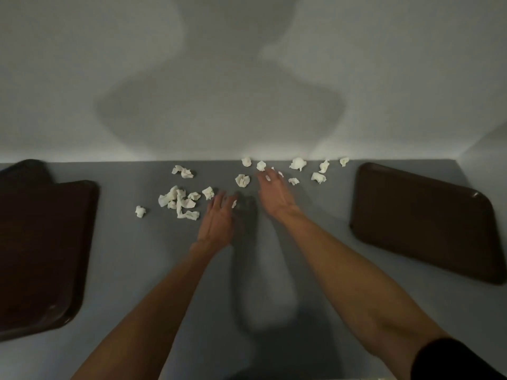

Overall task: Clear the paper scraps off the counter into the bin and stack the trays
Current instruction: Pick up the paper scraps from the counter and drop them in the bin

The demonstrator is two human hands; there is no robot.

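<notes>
Several crumpled white paper scraps lie on the grey counter (315,242). One cluster (179,201) sits left of centre, and others (297,163) are strung along the back wall. My left hand (218,218) hovers just right of the cluster, fingers spread, with a small scrap (234,204) at its fingertips. Further back, my right hand (274,194) reaches out open among the rear scraps, touching one near its fingertips. A dark brown tray (422,223) lies on the right. Another brown tray (41,256) lies on the left, overlapping a third tray (26,170) behind it.
A pale wall closes off the back of the counter, with my shadow cast on it. A side wall meets the counter at the far right. The counter's front edge runs along the bottom of the view. No bin is visible.
</notes>
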